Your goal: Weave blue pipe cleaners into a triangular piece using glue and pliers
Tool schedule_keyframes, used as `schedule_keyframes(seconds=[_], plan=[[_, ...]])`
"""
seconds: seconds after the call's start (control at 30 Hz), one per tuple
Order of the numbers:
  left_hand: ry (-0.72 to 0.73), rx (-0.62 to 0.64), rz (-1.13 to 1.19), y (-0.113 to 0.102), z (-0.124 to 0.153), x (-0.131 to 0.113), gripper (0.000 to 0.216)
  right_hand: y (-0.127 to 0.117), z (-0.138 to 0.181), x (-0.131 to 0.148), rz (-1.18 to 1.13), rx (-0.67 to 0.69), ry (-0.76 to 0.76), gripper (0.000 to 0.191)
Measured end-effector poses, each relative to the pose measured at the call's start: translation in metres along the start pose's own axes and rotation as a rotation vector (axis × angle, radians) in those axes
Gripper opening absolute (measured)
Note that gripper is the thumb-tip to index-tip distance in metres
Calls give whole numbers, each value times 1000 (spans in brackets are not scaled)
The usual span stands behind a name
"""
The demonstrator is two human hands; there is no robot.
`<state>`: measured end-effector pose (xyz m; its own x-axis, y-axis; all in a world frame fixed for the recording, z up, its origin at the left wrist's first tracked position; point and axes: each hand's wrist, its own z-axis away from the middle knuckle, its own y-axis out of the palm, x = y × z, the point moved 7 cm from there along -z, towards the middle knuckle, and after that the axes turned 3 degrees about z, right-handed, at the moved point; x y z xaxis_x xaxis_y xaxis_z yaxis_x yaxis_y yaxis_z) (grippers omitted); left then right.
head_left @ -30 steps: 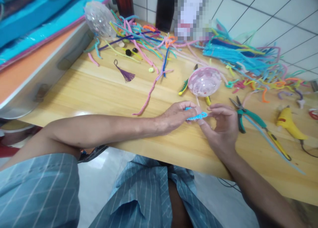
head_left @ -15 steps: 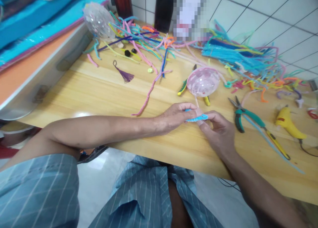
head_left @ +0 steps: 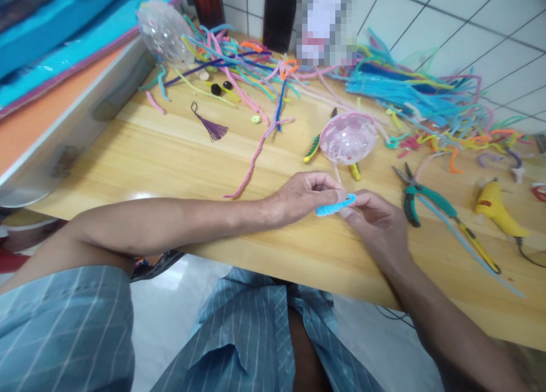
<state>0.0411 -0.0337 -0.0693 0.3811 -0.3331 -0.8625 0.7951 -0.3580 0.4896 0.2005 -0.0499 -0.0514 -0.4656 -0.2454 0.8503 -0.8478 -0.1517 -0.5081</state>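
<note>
Near the front of the wooden table, a short blue piece of bent or coiled pipe cleaner (head_left: 330, 209) is held between both hands. My left hand (head_left: 301, 197) pinches it from the left, thumb along its upper side. My right hand (head_left: 379, 218) grips its right end, where a narrow loop shows, between thumb and forefinger. Just beyond the fingers sits a clear bowl-shaped plastic piece (head_left: 347, 141) with a pink rim, and a pale pink pipe cleaner strip (head_left: 336, 173) runs from it down to my fingers. Green-and-yellow-handled pliers (head_left: 313, 148) lie partly hidden under the bowl.
Green-handled long-nose pliers (head_left: 412, 201) and a yellow glue gun (head_left: 495, 207) lie at the right. Loose pipe cleaners (head_left: 239, 62) and a blue bundle (head_left: 396, 93) line the back. A purple tassel (head_left: 211, 124) lies left of centre, and a plastic bin (head_left: 85, 130) stands at far left.
The blue pipe cleaner piece has tilted, and more of its coiled lower side shows below my left thumb. Both hands have shifted only slightly; the view has moved a little.
</note>
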Motion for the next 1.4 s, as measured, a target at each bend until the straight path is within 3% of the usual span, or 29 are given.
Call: schedule_keyframes(seconds=[0.1,0.2,0.33,0.47,0.6,0.87,1.17,1.4], plan=[[-26,-9,60,0,-1,5,39,-2,0,4,-12,3,-45,6],[-67,-35,142,-1,-3,10,28,-9,-1,14,-33,-71,-178,21],[-142,-31,255,3,-3,15,19,-10,1,31,136,-125,-405,33],[-179,36,265,7,-1,17,14,-6,2,40,249,-93,-497,31],[-181,88,147,10,0,18,15,-8,3,34,195,-87,-429,26],[-22,100,-117,9,3,2,38,-12,3,6,116,-119,-169,16],[-14,76,-118,6,2,3,33,-10,1,11,47,-56,-115,15],[-34,65,-75,3,0,7,32,-8,1,19,65,-54,-182,20]])
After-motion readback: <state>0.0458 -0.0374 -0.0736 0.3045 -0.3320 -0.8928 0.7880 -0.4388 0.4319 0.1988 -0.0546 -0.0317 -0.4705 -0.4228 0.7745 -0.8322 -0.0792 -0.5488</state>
